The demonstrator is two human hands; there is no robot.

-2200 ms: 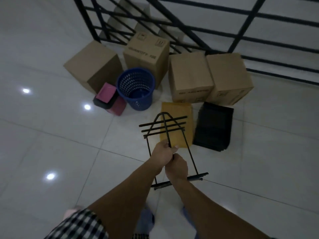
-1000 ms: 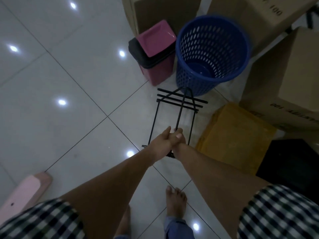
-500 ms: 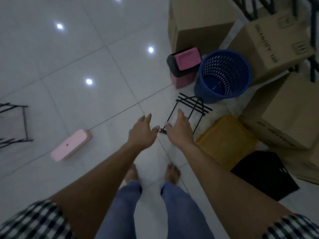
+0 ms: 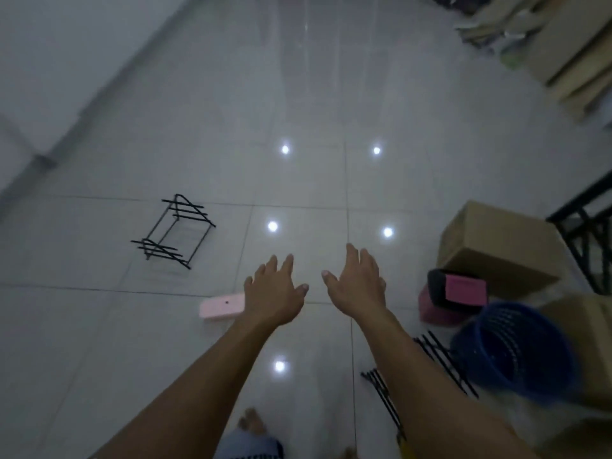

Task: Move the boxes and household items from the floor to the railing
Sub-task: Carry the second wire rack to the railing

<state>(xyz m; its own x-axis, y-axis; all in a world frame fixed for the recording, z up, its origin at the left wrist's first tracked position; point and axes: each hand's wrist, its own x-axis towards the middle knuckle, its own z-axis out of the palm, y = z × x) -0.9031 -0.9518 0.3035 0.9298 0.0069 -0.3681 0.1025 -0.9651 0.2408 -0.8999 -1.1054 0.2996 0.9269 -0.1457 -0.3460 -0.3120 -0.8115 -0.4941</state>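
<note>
Since the earlier frames both hands have let go of the black wire rack, and the view has swung away from the railing toward open floor. The left hand (image 4: 276,293) and right hand (image 4: 356,286) now reach forward side by side, palms down, fingers spread and slightly curled, holding nothing and hovering above the glossy pale tiled floor (image 4: 298,111), which mirrors small round ceiling lights. Both forearms are bare and stretch up from the bottom edge of the view. The released wire rack (image 4: 433,362), made of thin dark metal rods, lies on the tiles under the right forearm, just beside a blue plastic basket (image 4: 510,352) with a perforated mesh wall. Behind the basket sits a small pink bin with a black rim and pink flap lid (image 4: 453,299), and behind that a plain brown cardboard box (image 4: 500,243) near the black metal railing (image 4: 586,233) at the right edge. A second wire rack (image 4: 174,231), an open frame of black rods with triangular ends, stands well apart on the floor to the left. A flat, smooth pink rectangular box (image 4: 220,307) lies on the tiles just beside the left hand's wrist, partly hidden by it. Flattened cardboard (image 4: 569,54) is piled in the blurred upper right corner.
</note>
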